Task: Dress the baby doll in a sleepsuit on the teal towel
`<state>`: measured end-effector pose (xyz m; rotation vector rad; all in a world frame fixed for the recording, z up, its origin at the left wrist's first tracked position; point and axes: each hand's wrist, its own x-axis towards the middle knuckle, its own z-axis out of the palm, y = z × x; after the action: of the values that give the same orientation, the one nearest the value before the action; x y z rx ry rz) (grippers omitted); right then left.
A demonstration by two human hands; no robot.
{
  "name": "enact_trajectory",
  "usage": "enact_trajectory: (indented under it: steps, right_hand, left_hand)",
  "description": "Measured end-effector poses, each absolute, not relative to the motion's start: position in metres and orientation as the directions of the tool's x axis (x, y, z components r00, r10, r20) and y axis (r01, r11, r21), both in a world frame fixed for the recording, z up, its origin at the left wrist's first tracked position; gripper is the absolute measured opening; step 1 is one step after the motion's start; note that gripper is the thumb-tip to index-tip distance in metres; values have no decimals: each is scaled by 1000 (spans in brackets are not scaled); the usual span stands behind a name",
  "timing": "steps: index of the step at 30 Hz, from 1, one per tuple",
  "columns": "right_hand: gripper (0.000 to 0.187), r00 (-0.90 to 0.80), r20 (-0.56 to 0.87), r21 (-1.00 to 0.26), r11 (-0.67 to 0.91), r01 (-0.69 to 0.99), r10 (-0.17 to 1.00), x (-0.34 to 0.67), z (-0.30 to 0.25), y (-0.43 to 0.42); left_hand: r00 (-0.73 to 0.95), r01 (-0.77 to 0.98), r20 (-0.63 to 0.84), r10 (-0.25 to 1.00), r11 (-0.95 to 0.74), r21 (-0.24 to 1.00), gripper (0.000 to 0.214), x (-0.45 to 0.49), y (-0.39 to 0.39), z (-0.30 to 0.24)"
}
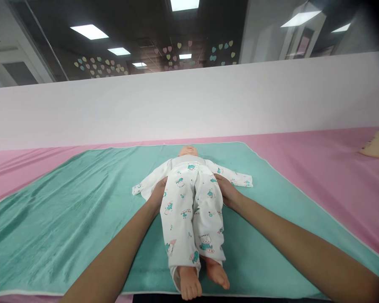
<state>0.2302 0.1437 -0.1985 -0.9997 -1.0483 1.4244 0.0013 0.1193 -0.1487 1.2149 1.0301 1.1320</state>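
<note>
A baby doll [190, 282] lies on its back on a teal blanket [91, 219], its bare feet toward me and its head at the far end. It wears white printed trousers [180, 210] and a white long-sleeved top [158, 170] with both sleeves spread outward. At the hip on the left side, my left hand [158, 192] is closed on the trousers. My right hand [226, 190] grips them at the opposite hip. The fingertips of both hands are hidden behind the cloth and the doll's body.
Pink cloth [316, 168] shows around the teal blanket. A low white wall [183, 109] runs along the back, with dark glass above it. At the far right edge lies a pale cream object [377, 144], partly cut off.
</note>
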Motion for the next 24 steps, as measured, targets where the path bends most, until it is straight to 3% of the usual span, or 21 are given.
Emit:
enact_trajectory:
  steps: [5,9,13,19,24]
  right_hand:
    - [21,-85,32,-995,24,-93,996,232,-191,149]
    - [18,-115,169,-985,172,17,979,237,-187,151]
    - [16,-206,222,-974,228,9,953,243,-185,149]
    - [19,-182,292,-936,320,147,939,247,-175,141]
    - [23,-188,389,-846,431,315,902,242,-164,147]
  left_hand:
    - [109,20,14,994,-16,1000,15,0,121,-150]
    - [80,221,152,985,-166,961,16,-4,125,-154]
    - [35,383,269,963,-261,886,18,-9,131,-161]
    - [32,380,324,945,-312,871,23,-13,137,-158]
    - [22,479,407,913,-367,797,16,-14,147,-157]
